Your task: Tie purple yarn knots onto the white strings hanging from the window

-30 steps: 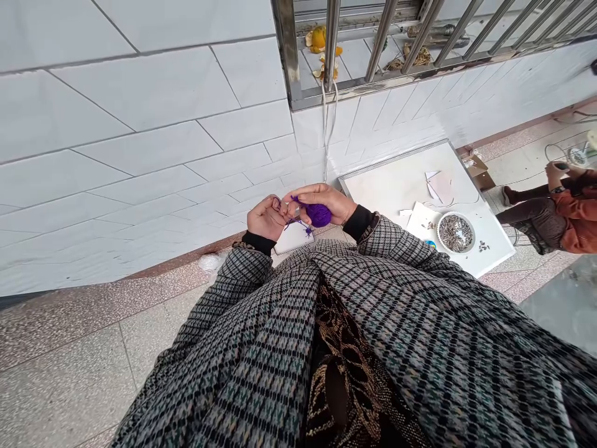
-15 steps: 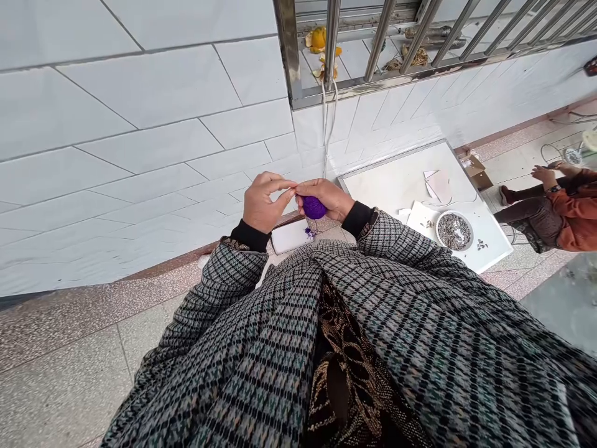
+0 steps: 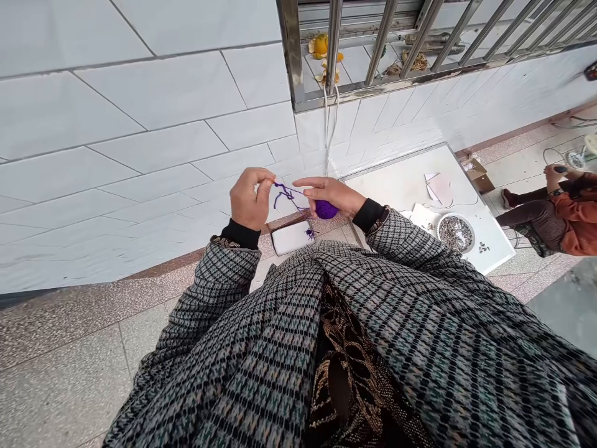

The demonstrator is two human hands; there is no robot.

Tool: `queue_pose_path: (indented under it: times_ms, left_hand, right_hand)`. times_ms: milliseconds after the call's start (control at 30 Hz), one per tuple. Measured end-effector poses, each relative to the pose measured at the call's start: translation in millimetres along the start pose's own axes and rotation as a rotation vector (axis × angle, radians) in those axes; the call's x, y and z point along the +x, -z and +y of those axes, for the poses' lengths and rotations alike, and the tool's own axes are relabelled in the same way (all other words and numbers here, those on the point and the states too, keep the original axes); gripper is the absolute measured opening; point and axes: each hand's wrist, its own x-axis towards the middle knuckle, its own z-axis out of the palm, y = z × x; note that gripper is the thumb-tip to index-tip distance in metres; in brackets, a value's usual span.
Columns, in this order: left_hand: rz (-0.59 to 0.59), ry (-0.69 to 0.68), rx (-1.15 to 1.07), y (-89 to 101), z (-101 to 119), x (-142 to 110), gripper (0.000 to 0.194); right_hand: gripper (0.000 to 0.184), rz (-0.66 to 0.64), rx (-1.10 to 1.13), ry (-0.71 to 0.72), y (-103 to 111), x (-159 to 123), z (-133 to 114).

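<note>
My left hand [image 3: 249, 199] is raised in front of the tiled wall, its fingertips pinching the loose end of a purple yarn strand [image 3: 285, 195]. The strand runs right to a small purple yarn ball [image 3: 326, 210], which my right hand [image 3: 332, 194] cups from above with the fingers stretched out over it. Both hands hover above my lap, in checked coat sleeves. A white flat object [image 3: 291, 237] with a bit of purple thread on it lies below the hands.
A low white table [image 3: 396, 183] to the right carries paper scraps and a bowl of seeds [image 3: 456, 233]. Another person [image 3: 555, 211] sits at the far right. A barred window ledge [image 3: 373, 56] with orange peel is above; white cords hang down the wall.
My hands have moved apart: the left hand pulled a length of yarn out to the left, so the strand shows between the hands. The right hand's fingers have stretched out over the ball.
</note>
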Motion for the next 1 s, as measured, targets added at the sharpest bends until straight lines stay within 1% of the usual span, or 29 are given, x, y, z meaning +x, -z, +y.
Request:
queue_pose_path:
  times_ms: [100, 133, 167, 267, 333, 400, 467, 567, 600, 667, 800, 900, 967, 1000]
  left_hand:
    - [-0.099, 0.143, -0.145, -2.4, 4, -2, 0.03]
    - [-0.12, 0.196, -0.236, -5.8, 6, -3, 0.036]
    - [-0.137, 0.258, -0.346, -10.1, 9, -4, 0.041]
    - [-0.172, 0.47, -0.66, -23.9, 16, -4, 0.051]
    - [-0.178, 0.575, -0.764, -29.1, 19, -4, 0.053]
    - [-0.188, 0.635, -0.798, -29.0, 21, -3, 0.054]
    - [-0.239, 0.667, -0.803, -24.8, 20, -4, 0.056]
    - [-0.368, 0.692, -0.793, -16.7, 16, -7, 0.06]
    - [-0.401, 0.696, -0.791, -14.7, 14, -8, 0.059]
    - [-0.43, 0.698, -0.77, -12.8, 10, -10, 0.051]
    - [-0.371, 0.695, -0.704, -16.1, 9, -13, 0.029]
    - [-0.362, 0.707, -0.721, -20.0, 14, -14, 0.027]
    - [-0.375, 0.726, -0.728, -21.4, 16, -14, 0.029]
    - [-0.379, 0.735, -0.728, -21.6, 17, -14, 0.029]
  right_hand:
    - [0.01, -0.051, -0.19, -0.019, 7, -3, -2]
    - [0.007, -0.057, -0.239, -0.021, 6, -3, -3]
    - [0.01, -0.052, -0.268, -0.014, 5, -3, -5]
    - [0.016, -0.022, -0.243, 0.038, 0, 0, -6]
    - [0.016, -0.017, -0.184, 0.07, 0, 2, -3]
    - [0.016, 0.008, -0.11, 0.092, 3, 4, 1]
    - [0.017, 0.067, -0.025, 0.104, 9, 4, 5]
    - [0.02, 0.205, 0.122, 0.139, 17, 1, 4]
    - [0.02, 0.251, 0.18, 0.15, 18, -1, 2]
    - [0.021, 0.312, 0.308, 0.146, 16, -6, -3]
    - [0.018, 0.319, 0.518, 0.028, 3, -14, -9]
    - [0.02, 0.285, 0.617, -0.02, -3, -14, -6]
    - [0.021, 0.245, 0.581, -0.044, -2, -12, -2]
    - [0.02, 0.231, 0.504, -0.066, -1, -10, 0]
